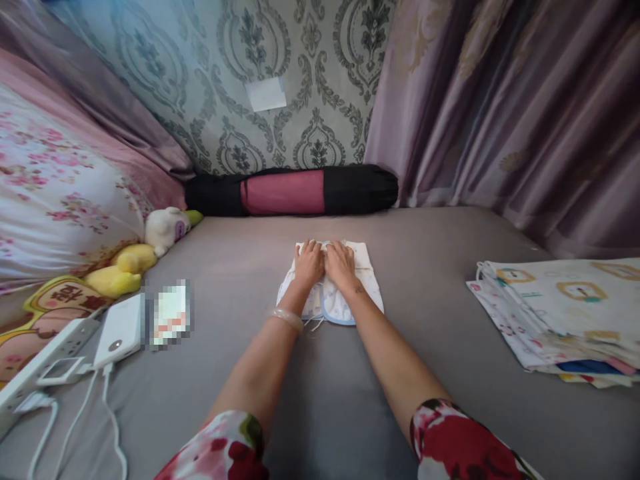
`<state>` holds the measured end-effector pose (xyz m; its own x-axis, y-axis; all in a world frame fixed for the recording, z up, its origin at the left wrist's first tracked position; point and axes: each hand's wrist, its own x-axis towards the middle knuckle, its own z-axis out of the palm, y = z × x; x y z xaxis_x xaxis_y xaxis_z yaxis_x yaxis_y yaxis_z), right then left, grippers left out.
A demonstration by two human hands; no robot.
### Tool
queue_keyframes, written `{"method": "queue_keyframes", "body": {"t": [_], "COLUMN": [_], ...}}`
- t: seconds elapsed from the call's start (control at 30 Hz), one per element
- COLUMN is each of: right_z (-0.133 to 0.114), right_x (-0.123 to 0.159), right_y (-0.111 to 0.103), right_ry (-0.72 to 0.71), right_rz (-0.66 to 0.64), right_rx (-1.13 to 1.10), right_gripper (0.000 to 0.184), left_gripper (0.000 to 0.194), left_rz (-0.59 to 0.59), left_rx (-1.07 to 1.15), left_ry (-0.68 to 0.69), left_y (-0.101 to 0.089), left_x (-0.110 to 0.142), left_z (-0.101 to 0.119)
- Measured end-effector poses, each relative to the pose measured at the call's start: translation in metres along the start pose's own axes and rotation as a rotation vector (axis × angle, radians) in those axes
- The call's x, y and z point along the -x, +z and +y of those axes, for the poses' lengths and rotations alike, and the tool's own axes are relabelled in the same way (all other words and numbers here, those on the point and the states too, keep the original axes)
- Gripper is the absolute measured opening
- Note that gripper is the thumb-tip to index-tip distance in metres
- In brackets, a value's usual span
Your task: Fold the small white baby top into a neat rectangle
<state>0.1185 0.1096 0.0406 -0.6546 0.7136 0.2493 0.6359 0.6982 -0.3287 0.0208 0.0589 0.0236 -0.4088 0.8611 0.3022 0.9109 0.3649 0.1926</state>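
A small white baby garment [367,277] with blue trim lies folded on the grey bed sheet [430,373], straight ahead of me. My left hand [309,262] and my right hand [340,262] rest side by side on its upper part, fingers stretched forward and pressed flat on the cloth. A pale bangle [286,319] circles my left wrist. Both forearms reach out from red floral sleeves.
A stack of folded printed cloths [560,313] lies at the right. At the left are a power bank [121,331] with white cables, a power strip [45,363], plush toys [125,267] and a floral pillow [55,193]. A black-and-pink roll bag [293,191] lies against the wall.
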Motion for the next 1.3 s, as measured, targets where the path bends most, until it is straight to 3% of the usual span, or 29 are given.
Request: {"method": "queue_keyframes", "body": {"t": [0.17, 0.57, 0.77, 1.03, 1.17, 1.3], "right_z": [0.004, 0.015, 0.018, 0.019, 0.018, 0.018], "right_x": [0.001, 0.005, 0.009, 0.011, 0.015, 0.011], "right_y": [0.018, 0.019, 0.017, 0.019, 0.022, 0.019], "right_ry": [-0.029, 0.173, 0.280, 0.253, 0.241, 0.254], "right_rz": [-0.116, -0.113, -0.091, -0.043, -0.002, -0.060], "right_rx": [-0.048, 0.027, 0.043, 0.079, 0.097, 0.050], "right_gripper": [0.042, 0.050, 0.048, 0.048, 0.047, 0.048], "left_gripper": [0.040, 0.061, 0.059, 0.057, 0.056, 0.060], "left_rz": [-0.092, -0.171, -0.184, -0.303, -0.299, -0.179], "left_rx": [0.016, -0.032, -0.043, 0.049, 0.061, 0.035], "left_ry": [-0.002, -0.112, -0.044, 0.080, 0.102, 0.043], "left_y": [0.014, 0.023, 0.016, 0.009, 0.009, 0.005], "left_x": [0.002, -0.004, -0.004, -0.007, -0.007, 0.000], "left_z": [-0.003, -0.014, -0.028, -0.060, -0.063, -0.055]}}
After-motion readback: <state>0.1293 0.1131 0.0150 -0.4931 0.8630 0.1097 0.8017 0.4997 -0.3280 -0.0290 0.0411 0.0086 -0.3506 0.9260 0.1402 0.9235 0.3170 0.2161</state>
